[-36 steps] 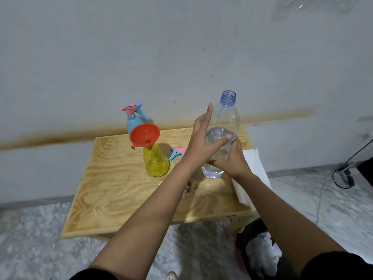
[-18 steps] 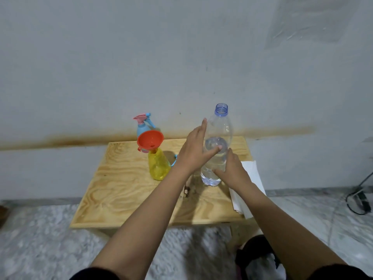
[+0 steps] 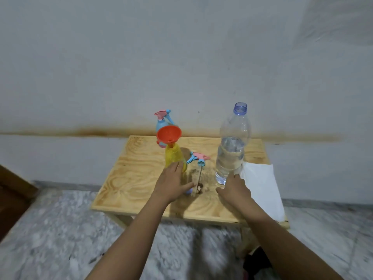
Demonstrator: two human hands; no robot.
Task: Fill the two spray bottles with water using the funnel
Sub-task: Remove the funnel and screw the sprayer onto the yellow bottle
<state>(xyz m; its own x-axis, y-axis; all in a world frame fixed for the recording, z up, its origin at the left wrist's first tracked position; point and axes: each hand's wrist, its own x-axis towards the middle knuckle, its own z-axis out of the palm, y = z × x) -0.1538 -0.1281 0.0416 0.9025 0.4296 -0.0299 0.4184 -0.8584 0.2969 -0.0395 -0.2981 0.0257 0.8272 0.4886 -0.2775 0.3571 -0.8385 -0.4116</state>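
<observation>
Left grip [image 3: 173, 183] flat by yellow bottle [image 3: 174, 156]; right grip [image 3: 235, 189] loose by water bottle [image 3: 232, 152].

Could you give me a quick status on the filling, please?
Open: left hand, right hand. Funnel in yellow bottle; water bottle uncapped, upright. Loose sprayer lies between them.

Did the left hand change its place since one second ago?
Yes. The left hand went down and left, away from the water bottle; it is now near the yellow spray bottle.
</observation>
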